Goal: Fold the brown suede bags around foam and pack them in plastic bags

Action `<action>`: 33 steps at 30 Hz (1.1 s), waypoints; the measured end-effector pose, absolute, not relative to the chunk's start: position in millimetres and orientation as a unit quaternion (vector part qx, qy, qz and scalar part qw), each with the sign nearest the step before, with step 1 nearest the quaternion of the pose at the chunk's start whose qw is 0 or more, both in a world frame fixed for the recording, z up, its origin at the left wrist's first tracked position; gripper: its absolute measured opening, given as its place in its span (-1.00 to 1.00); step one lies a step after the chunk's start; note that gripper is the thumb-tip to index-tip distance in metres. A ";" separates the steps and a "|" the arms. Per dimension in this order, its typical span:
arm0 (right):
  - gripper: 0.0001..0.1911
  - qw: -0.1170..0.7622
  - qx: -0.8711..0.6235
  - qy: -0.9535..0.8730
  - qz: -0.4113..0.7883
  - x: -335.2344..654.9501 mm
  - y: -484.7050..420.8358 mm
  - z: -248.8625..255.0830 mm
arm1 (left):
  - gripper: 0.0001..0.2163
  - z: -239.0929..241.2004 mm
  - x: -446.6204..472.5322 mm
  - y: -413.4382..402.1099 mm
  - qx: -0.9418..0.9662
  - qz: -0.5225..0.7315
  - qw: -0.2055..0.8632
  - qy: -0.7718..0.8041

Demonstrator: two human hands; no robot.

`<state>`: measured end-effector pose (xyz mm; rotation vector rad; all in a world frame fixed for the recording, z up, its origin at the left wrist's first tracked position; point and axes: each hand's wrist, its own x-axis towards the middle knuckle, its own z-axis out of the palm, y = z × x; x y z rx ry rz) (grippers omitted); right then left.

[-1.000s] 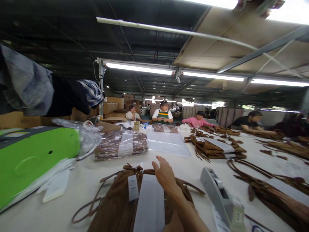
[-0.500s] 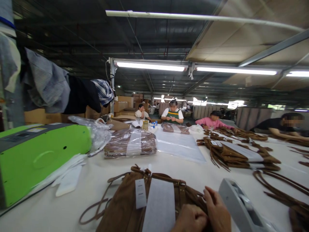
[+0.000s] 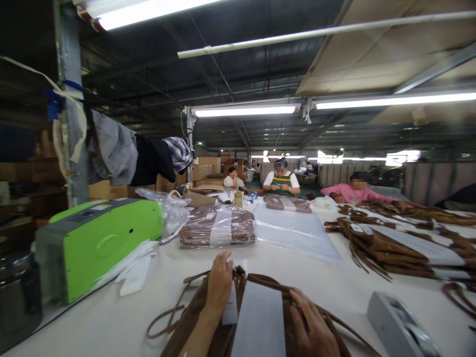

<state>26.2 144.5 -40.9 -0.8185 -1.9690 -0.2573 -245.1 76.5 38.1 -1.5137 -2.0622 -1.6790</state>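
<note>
Resting flat on the brown bag, the left hand and right hand lie spread, gripping nothing; it looks soft and floppy (probably suede), best lifted by its top edge.

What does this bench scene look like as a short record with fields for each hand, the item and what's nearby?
left hand: flat on the top left of the brown suede bag, by its hang tag
right hand: resting on the bag's right side
bag: lying on the white table, white paper band across it
nearby: grey tape dispenser right, green machine left
</note>
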 end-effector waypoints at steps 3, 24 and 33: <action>-0.56 0.442 -0.370 -0.810 -0.106 26.2 154.8 -56.0 | -0.59 3.4 -279.8 60.5 -0.447 -0.529 0.059 -0.719; -0.75 0.519 -0.242 -0.787 -0.229 4.4 166.4 -58.2 | -0.74 50.6 -191.0 181.1 -0.675 0.037 -0.014 -0.736; -0.74 0.533 -0.264 -0.782 -0.186 -2.4 150.5 -46.9 | -0.80 88.2 -196.3 189.2 -0.682 -0.064 0.060 -0.726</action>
